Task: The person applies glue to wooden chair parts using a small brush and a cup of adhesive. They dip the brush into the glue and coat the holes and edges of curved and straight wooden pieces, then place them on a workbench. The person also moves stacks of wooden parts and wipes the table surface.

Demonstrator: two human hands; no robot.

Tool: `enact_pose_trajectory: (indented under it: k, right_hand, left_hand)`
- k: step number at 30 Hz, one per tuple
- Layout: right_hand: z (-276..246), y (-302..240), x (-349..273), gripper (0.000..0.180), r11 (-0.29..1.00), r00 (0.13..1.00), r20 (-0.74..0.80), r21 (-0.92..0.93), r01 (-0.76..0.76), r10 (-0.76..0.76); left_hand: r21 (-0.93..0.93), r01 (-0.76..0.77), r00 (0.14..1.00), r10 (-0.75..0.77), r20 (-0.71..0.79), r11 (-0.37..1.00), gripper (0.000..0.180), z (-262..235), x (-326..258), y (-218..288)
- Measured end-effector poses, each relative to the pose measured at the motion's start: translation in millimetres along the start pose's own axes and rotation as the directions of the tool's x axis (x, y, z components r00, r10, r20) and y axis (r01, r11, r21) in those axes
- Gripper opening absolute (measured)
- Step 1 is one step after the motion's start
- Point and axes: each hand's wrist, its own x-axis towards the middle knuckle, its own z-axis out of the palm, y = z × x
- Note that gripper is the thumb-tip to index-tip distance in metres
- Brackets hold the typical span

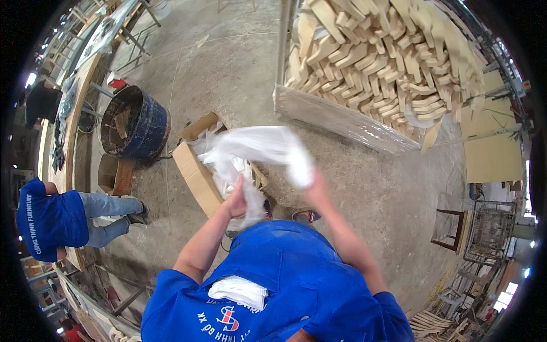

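Note:
I am looking straight down my blue shirt at both raised hands. A thin white plastic sheet (259, 149) stretches between them. My left hand (236, 200) pinches its bunched lower end. My right hand (317, 183) grips the other end, partly wrapped by the sheet. Just beyond stands an open cardboard box (196, 176) on the concrete floor, stuffed with more white plastic. A folded white cloth (239, 292) sticks out of my chest pocket.
A wrapped pallet of curved wooden parts (376, 62) stands ahead on the right. A blue metal drum (135, 122) sits to the left, beside a long workbench (77, 108). Another person in a blue shirt (54, 219) crouches at far left. Wire racks and stools (484, 231) line the right.

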Motion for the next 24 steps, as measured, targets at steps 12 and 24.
enact_pose_trajectory:
  k: [12, 24]
  right_hand:
    - [82.7, 75.3, -20.5, 0.043, 0.872, 0.693, 0.558, -0.128, -0.473, 0.457]
    - [113.6, 233.7, -138.2, 0.038, 0.706, 0.442, 0.563, -0.439, -0.556, 0.698]
  left_hand:
    - [-0.256, -0.964, 0.215, 0.798, -0.564, 0.079, 0.041, -140.1, 114.4, 177.5]
    - [0.839, 0.21, 0.821, 0.557, 0.128, -0.502, 0.044, -216.6, 359.9, 0.4]
